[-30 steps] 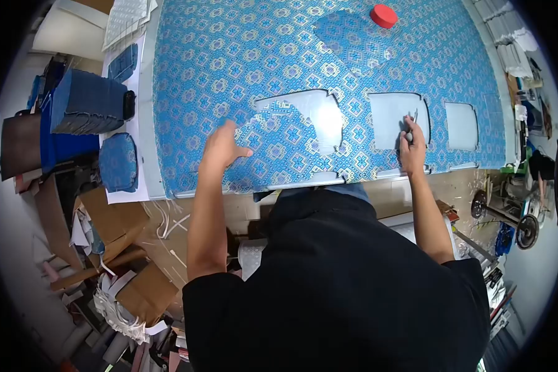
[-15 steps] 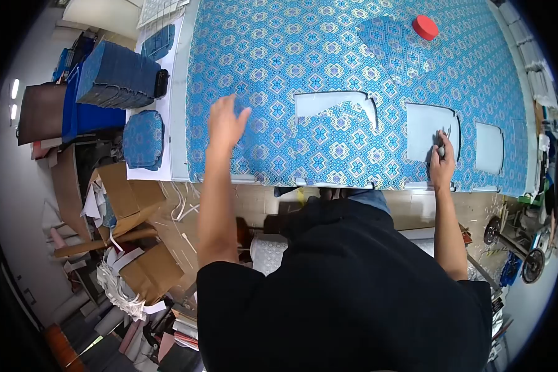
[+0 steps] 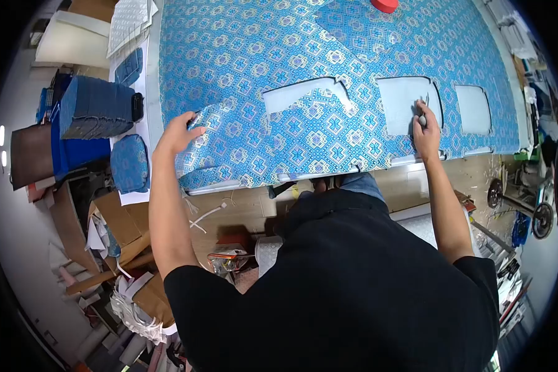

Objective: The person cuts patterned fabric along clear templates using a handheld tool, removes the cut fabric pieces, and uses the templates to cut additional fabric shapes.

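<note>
two holes [image 3: 398,99], one under the right hand [image 3: 426,135] gripping a small tool [image 3: 422,120] and one to its right, are fully bare in the blue cloth [image 3: 279,57] beneath both hands, a third hole [image 3: 285,98] between them only partly; whether the curved left hand [image 3: 177,134] pinches the cloth is unclear.

Well to the left of the left hand [image 3: 177,137]: a dark brown panel [image 3: 34,156], with pale sheets [image 3: 74,43] farther forward. Lower left of that hand: an opened cardboard box [image 3: 121,218] and, lower still, a tangle of white strips [image 3: 133,312]. Lower right of the right hand [image 3: 426,136], well apart: two wheels [image 3: 542,221], a blue bundle [image 3: 521,229] beside one.
</note>
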`<control>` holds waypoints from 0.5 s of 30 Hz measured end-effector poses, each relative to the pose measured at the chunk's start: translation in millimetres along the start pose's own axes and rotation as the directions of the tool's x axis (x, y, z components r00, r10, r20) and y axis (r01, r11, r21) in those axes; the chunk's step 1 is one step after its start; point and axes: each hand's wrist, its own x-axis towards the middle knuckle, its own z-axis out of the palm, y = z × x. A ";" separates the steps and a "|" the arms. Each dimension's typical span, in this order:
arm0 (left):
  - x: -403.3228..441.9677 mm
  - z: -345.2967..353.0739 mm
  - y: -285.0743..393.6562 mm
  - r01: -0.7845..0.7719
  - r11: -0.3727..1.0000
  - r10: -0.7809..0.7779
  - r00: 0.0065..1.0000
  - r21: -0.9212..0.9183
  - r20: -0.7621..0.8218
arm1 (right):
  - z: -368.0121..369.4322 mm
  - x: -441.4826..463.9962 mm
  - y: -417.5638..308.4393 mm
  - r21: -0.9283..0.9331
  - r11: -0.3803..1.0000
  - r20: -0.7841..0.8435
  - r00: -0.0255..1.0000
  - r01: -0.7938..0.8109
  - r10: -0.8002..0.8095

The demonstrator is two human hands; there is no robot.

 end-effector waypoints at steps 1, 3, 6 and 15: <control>-8.3 -18.9 25.9 -0.010 1.000 0.011 0.999 -0.008 0.048 | 0.0 -0.1 1.1 -0.001 1.000 0.005 1.000 0.003 -0.003; -20.9 -42.7 68.8 0.014 0.984 -0.008 0.999 -0.178 0.035 | 0.0 0.4 1.8 -0.003 1.000 -0.001 1.000 0.019 -0.019; -46.7 -72.9 153.0 -0.083 0.915 0.086 0.996 -0.395 -0.011 | -1.6 0.6 3.3 -0.034 0.999 0.028 0.999 0.027 -0.026; 12.8 95.2 213.5 -0.262 0.948 0.284 0.953 0.182 -0.107 | -2.2 -0.3 -3.0 -0.003 1.000 -0.032 0.999 0.031 -0.031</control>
